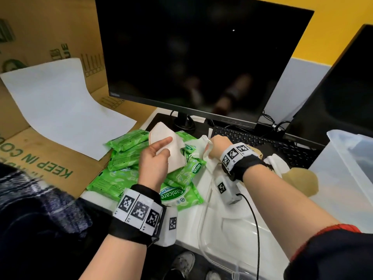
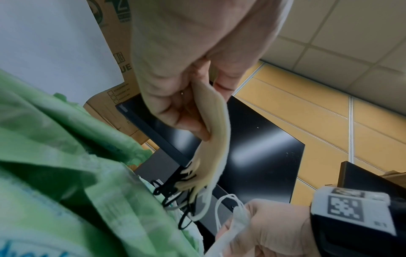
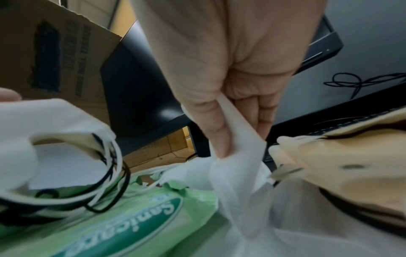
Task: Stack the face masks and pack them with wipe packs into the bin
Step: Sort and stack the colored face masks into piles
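My left hand [image 1: 156,156] holds a small stack of folded face masks [image 1: 167,144] above the pile of green wipe packs [image 1: 125,172]; thumb and fingers pinch the stack [image 2: 216,121], whose ear loops dangle below. My right hand [image 1: 217,146] pinches a white mask [image 3: 237,139] lying at the packs' right edge and lifts its corner. A beige mask [image 1: 300,178] and another white one [image 1: 276,160] lie to the right of my right wrist. The clear plastic bin [image 1: 347,168] stands at the far right.
A dark monitor [image 1: 201,57] and a keyboard [image 1: 262,140] sit behind the hands, a second monitor [image 1: 343,93] at right. Cardboard [image 1: 40,150] with a white paper sheet [image 1: 56,106] lies at left. A clear lid [image 1: 232,239] rests on the white table near its front edge.
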